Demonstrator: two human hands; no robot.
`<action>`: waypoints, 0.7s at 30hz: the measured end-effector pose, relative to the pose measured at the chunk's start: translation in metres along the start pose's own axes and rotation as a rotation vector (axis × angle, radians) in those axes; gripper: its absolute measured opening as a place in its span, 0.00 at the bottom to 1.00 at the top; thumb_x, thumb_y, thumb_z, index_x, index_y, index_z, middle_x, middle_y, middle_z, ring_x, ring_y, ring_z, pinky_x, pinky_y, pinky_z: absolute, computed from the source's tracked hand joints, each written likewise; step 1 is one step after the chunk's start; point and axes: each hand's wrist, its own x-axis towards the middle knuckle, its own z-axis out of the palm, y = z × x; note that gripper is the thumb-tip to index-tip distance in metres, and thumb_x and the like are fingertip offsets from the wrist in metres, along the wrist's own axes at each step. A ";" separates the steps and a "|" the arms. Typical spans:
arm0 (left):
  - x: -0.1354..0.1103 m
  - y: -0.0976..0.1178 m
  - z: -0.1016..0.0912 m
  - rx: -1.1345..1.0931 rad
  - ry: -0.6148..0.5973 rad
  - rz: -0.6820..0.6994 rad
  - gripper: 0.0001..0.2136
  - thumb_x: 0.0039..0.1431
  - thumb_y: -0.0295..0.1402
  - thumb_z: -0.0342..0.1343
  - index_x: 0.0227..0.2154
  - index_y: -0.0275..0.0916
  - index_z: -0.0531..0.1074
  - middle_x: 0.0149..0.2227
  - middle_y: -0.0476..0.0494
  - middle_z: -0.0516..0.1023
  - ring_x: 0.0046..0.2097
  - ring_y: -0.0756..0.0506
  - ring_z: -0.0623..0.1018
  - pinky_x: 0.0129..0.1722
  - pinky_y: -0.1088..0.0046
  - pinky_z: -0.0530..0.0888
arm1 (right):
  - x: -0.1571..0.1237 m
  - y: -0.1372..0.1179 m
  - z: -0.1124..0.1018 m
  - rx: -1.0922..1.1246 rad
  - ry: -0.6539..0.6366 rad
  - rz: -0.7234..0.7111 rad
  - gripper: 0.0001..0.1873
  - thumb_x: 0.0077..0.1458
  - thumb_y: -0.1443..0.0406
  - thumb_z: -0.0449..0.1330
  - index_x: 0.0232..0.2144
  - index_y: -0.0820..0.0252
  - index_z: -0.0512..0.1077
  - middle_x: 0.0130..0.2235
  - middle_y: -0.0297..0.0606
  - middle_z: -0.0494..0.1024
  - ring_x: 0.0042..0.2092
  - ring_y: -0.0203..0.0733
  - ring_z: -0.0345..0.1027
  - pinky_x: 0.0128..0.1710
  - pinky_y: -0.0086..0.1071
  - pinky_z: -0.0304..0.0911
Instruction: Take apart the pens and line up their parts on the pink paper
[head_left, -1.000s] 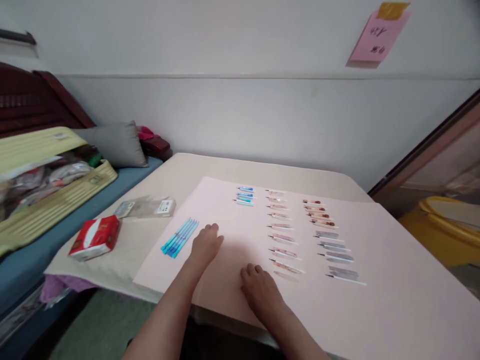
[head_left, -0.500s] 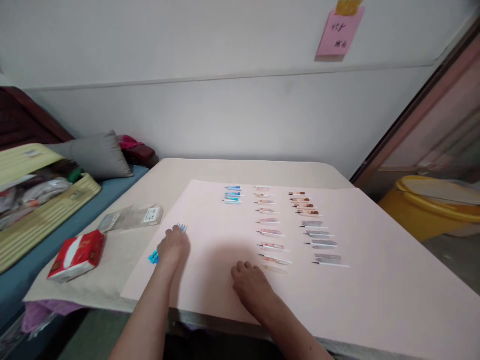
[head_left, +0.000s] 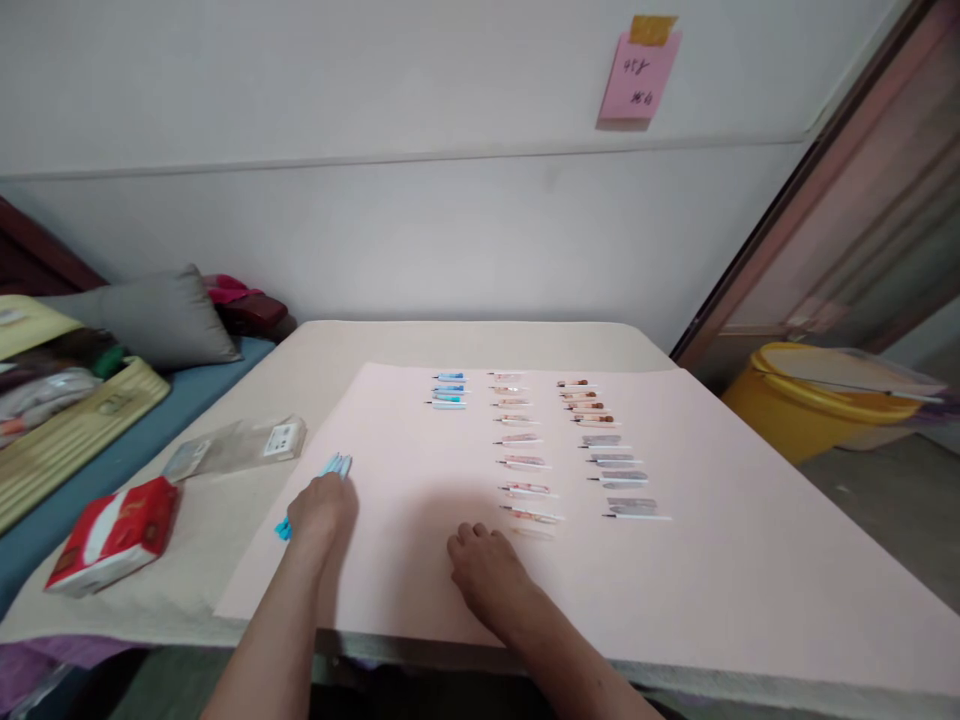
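My left hand (head_left: 319,510) is closed over a bunch of light-blue pens (head_left: 337,464) at the left of the pale pink sheet (head_left: 390,560). The pens' ends stick out past the fingers, and bright blue parts (head_left: 283,529) show below the hand. My right hand (head_left: 484,568) rests on the sheet with loosely bent fingers and holds nothing. Just beyond it lies a column of pink-patterned pen parts with thin white refills (head_left: 525,489). Further right are brown-ended pens (head_left: 592,407) and greyish pen barrels with refills (head_left: 626,478). A small blue group (head_left: 450,390) lies at the back.
A clear plastic pouch with a label (head_left: 240,447) and a red tissue pack (head_left: 112,535) lie on the table's left side. A pink note (head_left: 640,80) is taped to the wall. A yellow bucket (head_left: 795,400) stands beyond the right edge. A grey cushion (head_left: 150,320) lies at left.
The view has turned slightly right. My left hand has shifted on the blue pens, and more of their ends show above it. My right hand stays in place on the sheet.
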 end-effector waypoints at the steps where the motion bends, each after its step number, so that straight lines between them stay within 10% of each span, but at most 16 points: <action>1: 0.001 -0.002 -0.001 -0.021 0.017 -0.016 0.13 0.50 0.35 0.47 0.32 0.33 0.73 0.41 0.22 0.74 0.42 0.29 0.74 0.37 0.54 0.66 | 0.000 0.000 0.001 -0.003 0.004 -0.002 0.12 0.51 0.74 0.50 0.38 0.64 0.69 0.40 0.48 0.70 0.41 0.48 0.64 0.36 0.39 0.60; 8: -0.005 0.017 -0.012 -0.289 0.045 0.055 0.09 0.47 0.39 0.53 0.24 0.38 0.69 0.29 0.36 0.75 0.37 0.36 0.74 0.35 0.60 0.67 | 0.002 0.000 -0.013 0.218 0.083 0.075 0.12 0.55 0.70 0.49 0.38 0.64 0.70 0.38 0.46 0.73 0.40 0.46 0.66 0.39 0.39 0.58; 13: -0.050 0.065 -0.001 -1.244 -0.453 0.278 0.10 0.44 0.36 0.58 0.30 0.36 0.70 0.25 0.47 0.71 0.27 0.50 0.71 0.26 0.76 0.65 | 0.009 0.002 -0.030 1.143 0.234 0.245 0.13 0.55 0.64 0.50 0.41 0.60 0.68 0.40 0.40 0.74 0.40 0.39 0.67 0.37 0.32 0.60; 16: -0.072 0.082 0.005 -1.415 -0.576 0.284 0.10 0.43 0.34 0.61 0.29 0.35 0.71 0.20 0.50 0.69 0.22 0.54 0.68 0.22 0.79 0.61 | 0.013 0.003 -0.030 1.667 0.091 0.302 0.14 0.54 0.58 0.52 0.35 0.62 0.68 0.29 0.35 0.72 0.27 0.33 0.65 0.26 0.27 0.58; 21: -0.076 0.086 0.003 -1.662 -0.688 0.145 0.11 0.47 0.33 0.60 0.33 0.34 0.72 0.34 0.39 0.77 0.32 0.48 0.75 0.31 0.73 0.70 | 0.013 0.004 -0.026 1.932 -0.017 0.314 0.13 0.50 0.57 0.56 0.30 0.64 0.67 0.18 0.26 0.61 0.17 0.25 0.49 0.17 0.23 0.41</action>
